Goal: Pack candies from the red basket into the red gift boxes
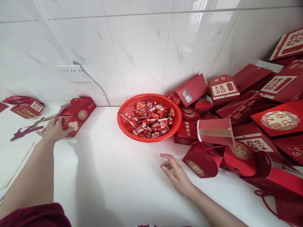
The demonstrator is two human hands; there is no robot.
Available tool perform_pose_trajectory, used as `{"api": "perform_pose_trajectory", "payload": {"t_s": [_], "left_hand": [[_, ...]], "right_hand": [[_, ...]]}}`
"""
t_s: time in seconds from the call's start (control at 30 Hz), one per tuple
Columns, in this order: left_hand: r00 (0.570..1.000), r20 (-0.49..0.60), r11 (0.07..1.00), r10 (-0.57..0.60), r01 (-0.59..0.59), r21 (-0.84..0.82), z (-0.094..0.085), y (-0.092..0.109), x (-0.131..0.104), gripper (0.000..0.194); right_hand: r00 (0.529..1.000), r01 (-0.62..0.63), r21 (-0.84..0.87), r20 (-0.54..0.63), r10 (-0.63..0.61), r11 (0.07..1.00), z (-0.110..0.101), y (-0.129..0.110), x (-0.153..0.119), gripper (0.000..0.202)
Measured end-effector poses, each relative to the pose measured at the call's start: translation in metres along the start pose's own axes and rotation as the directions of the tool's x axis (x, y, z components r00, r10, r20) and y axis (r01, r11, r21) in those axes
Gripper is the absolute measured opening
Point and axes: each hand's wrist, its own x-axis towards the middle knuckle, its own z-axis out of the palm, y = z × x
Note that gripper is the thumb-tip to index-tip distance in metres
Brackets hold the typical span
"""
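My left hand (55,130) is at the far left, gripping a red gift box (83,108) with a round gold emblem and a pale cut-out shape on its side. The thumb lies along the box's front, and the other fingers are partly hidden behind my hand. Ribbons (28,130) trail leftward from that box over the white tabletop (123,183). Right of centre, my right hand (176,175) is held over the table with its fingers loosely stretched and apart, gripping nothing. Beyond it, a red plastic basket (120,127) holds many small wrapped candies (151,118).
A pile of red gift boxes (243,107) spreads over the right side, some tilted or lying down. More red boxes (28,107) stand at the far left. Behind the table rises a white tiled wall (139,47) with a socket panel (73,73) and a grey cable (97,84).
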Motion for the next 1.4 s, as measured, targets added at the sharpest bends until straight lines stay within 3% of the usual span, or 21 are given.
{"api": "perform_pose_trajectory", "payload": {"t_s": [0.07,0.17,0.27,0.4,0.43,0.5,0.53,0.63,0.7,0.8,0.87,0.93,1.0,1.1,1.17,1.23,1.3,1.4], "left_hand": [[0.996,-0.091,0.997,0.013,-0.006,0.079,-0.003,0.033,-0.014,0.082],[0.938,-0.272,0.976,0.214,-0.195,0.098,0.001,0.094,-0.047,0.069],[0.792,-0.400,0.881,0.461,-0.462,0.100,0.011,0.151,-0.092,0.060],[0.561,-0.419,0.622,0.713,-0.783,0.009,0.029,0.211,-0.161,0.047],[0.543,-0.399,0.565,0.739,-0.822,-0.072,0.035,0.225,-0.178,0.050],[0.568,-0.234,0.496,0.789,-0.814,-0.303,0.048,0.249,-0.208,0.055],[0.541,-0.095,0.470,0.836,-0.793,-0.387,0.054,0.259,-0.221,0.056],[0.397,0.279,0.484,0.875,-0.739,-0.468,0.071,0.281,-0.242,0.058],[0.357,0.391,0.520,0.848,-0.702,-0.487,0.077,0.286,-0.244,0.060],[0.358,0.427,0.550,0.830,-0.647,-0.528,0.079,0.285,-0.238,0.059],[0.363,0.425,0.554,0.829,-0.631,-0.542,0.079,0.283,-0.235,0.058],[0.367,0.414,0.550,0.833,-0.626,-0.552,0.080,0.281,-0.235,0.058],[0.370,0.405,0.547,0.836,-0.625,-0.557,0.080,0.281,-0.236,0.058],[0.378,0.389,0.542,0.840,-0.626,-0.561,0.080,0.281,-0.238,0.057],[0.389,0.367,0.535,0.845,-0.627,-0.566,0.080,0.282,-0.238,0.058],[0.412,0.347,0.539,0.842,-0.626,-0.564,0.079,0.282,-0.237,0.057],[0.455,0.318,0.552,0.831,-0.613,-0.565,0.079,0.281,-0.236,0.051],[0.625,0.207,0.589,0.753,-0.499,-0.636,0.080,0.276,-0.235,0.037]], "right_hand": [[0.996,0.087,-0.100,0.030,-0.084,0.991,-0.005,-0.012,0.000,0.034],[0.957,0.287,-0.355,0.076,-0.279,0.889,-0.023,-0.034,-0.001,0.029],[0.894,0.397,-0.564,0.061,-0.443,0.724,-0.053,-0.056,-0.006,0.032],[0.837,0.263,-0.679,-0.193,-0.512,0.686,-0.093,-0.067,-0.022,0.037],[0.815,0.211,-0.691,-0.266,-0.515,0.692,-0.102,-0.067,-0.027,0.038],[0.767,0.109,-0.704,-0.390,-0.510,0.702,-0.116,-0.065,-0.035,0.036],[0.742,0.060,-0.706,-0.441,-0.505,0.705,-0.123,-0.064,-0.038,0.035],[0.682,-0.048,-0.703,-0.542,-0.491,0.710,-0.140,-0.063,-0.039,0.029],[0.704,-0.098,-0.703,-0.549,-0.450,0.705,-0.150,-0.062,-0.034,0.022],[0.815,-0.145,-0.698,-0.487,-0.315,0.701,-0.161,-0.061,-0.025,0.028],[0.844,-0.187,-0.650,-0.489,-0.218,0.736,-0.167,-0.062,-0.020,0.037],[0.817,-0.206,-0.573,-0.547,-0.183,0.793,-0.171,-0.068,-0.017,0.047],[0.755,-0.139,-0.485,-0.616,-0.224,0.864,-0.170,-0.079,-0.017,0.051],[0.655,0.123,-0.303,-0.691,-0.307,0.945,-0.157,-0.098,-0.020,0.049],[0.656,0.293,-0.160,-0.684,-0.320,0.943,-0.144,-0.106,-0.023,0.049],[0.737,0.376,-0.027,-0.597,-0.316,0.926,-0.130,-0.106,-0.023,0.048],[0.849,0.363,0.095,-0.443,-0.287,0.927,-0.117,-0.099,-0.019,0.049],[0.950,0.278,0.160,-0.195,-0.246,0.947,-0.096,-0.081,-0.009,0.047]]}}
